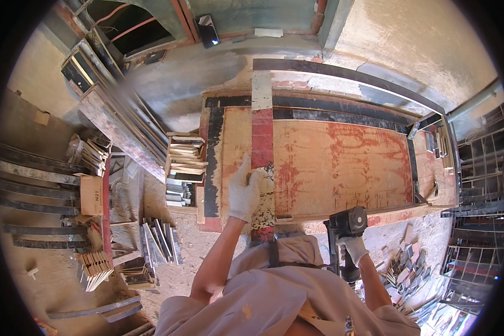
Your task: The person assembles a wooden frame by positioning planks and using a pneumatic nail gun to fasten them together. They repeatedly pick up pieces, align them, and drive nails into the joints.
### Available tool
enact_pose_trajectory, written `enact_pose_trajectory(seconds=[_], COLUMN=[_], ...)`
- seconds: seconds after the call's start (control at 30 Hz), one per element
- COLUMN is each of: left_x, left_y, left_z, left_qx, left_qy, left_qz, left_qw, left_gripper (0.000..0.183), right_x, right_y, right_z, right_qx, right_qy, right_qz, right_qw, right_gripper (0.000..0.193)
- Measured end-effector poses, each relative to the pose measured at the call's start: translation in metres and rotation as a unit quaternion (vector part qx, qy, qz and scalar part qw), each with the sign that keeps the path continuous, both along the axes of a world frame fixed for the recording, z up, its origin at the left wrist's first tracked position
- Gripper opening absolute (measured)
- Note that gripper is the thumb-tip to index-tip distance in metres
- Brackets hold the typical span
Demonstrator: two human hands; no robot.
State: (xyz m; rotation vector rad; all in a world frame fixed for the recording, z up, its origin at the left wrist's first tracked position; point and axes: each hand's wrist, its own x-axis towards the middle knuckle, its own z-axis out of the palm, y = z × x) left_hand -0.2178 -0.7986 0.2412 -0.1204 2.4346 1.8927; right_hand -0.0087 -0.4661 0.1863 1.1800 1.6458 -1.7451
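Note:
A long narrow board [262, 131], with patches of red, white and black paint, stretches away from my body over a worktable. My left hand [243, 193], in a pale glove, grips the board's left edge near its close end, the thumb on its face. My right hand [353, 250], gloved too, is closed around the handle of a black nail gun [348, 223] at the table's near edge, to the right of the board. The gun is apart from the board. Under the board lies a plywood top [341, 162] stained with red, bordered by dark strips.
A dark wooden bar [347, 77] spans the table's far side. Cut wood pieces [186, 155] are stacked at the table's left, near a leaning plank [123, 130]. A cardboard box [91, 194] stands farther left. Offcuts [406, 269] litter the floor at right, before metal racks [481, 224].

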Motion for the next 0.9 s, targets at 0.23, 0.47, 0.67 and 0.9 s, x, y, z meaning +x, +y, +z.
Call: enact_pose_trajectory(seconds=[0.23, 0.47, 0.67, 0.9], left_x=[-0.003, -0.002, 0.001, 0.002], left_y=[-0.003, -0.001, -0.005, -0.004], left_z=[-0.013, -0.002, -0.01, -0.015], left_qx=[0.022, 0.03, 0.01, 0.018], left_qy=[0.017, -0.022, -0.011, -0.02], left_qz=[0.005, 0.013, 0.01, 0.021], left_qw=[1.0, 0.999, 1.0, 0.999], left_gripper=[0.052, 0.053, 0.053, 0.051], right_x=[-0.031, -0.05, -0.069, -0.079], right_y=[-0.012, 0.0, -0.004, -0.01], right_z=[0.027, 0.019, 0.026, 0.033], right_qx=[0.016, 0.012, 0.026, 0.03], right_qy=[-0.019, -0.032, -0.03, -0.015], right_qz=[0.02, 0.043, 0.063, 0.068], right_qw=[0.999, 0.998, 0.997, 0.997], right_gripper=[0.008, 0.012, 0.011, 0.009])
